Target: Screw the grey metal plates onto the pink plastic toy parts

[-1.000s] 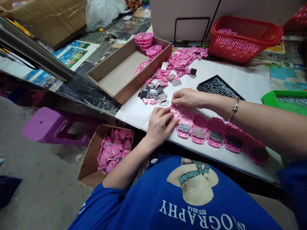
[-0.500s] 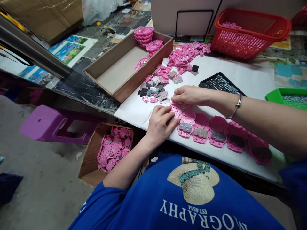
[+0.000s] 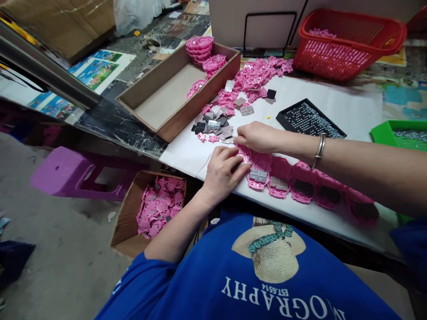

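Observation:
A row of several pink plastic shells (image 3: pixel 280 178) with grey metal plates in them lies along the near edge of the white table (image 3: pixel 347 111). My left hand (image 3: pixel 223 171) rests with curled fingers on the leftmost pink shell (image 3: pixel 246 156), holding it down. My right hand (image 3: pixel 255 136) is closed just above the same shell, fingertips pressed onto its top edge; what they pinch is hidden. A pile of small grey and black metal plates (image 3: pixel 215 126) lies just beyond my hands.
A heap of pink parts (image 3: pixel 256 80) lies farther back. A brown tray (image 3: pixel 173 95) holds stacked pink shells at left. A black screw tray (image 3: pixel 308 118), a green tray (image 3: pixel 400 135), and a red basket (image 3: pixel 350 42) are behind. A cardboard box (image 3: pixel 150 209) and purple stool (image 3: pixel 66 173) stand on the floor.
My right hand has slid slightly left and down onto the leftmost shell. My left hand stays on it. The view shifted a little.

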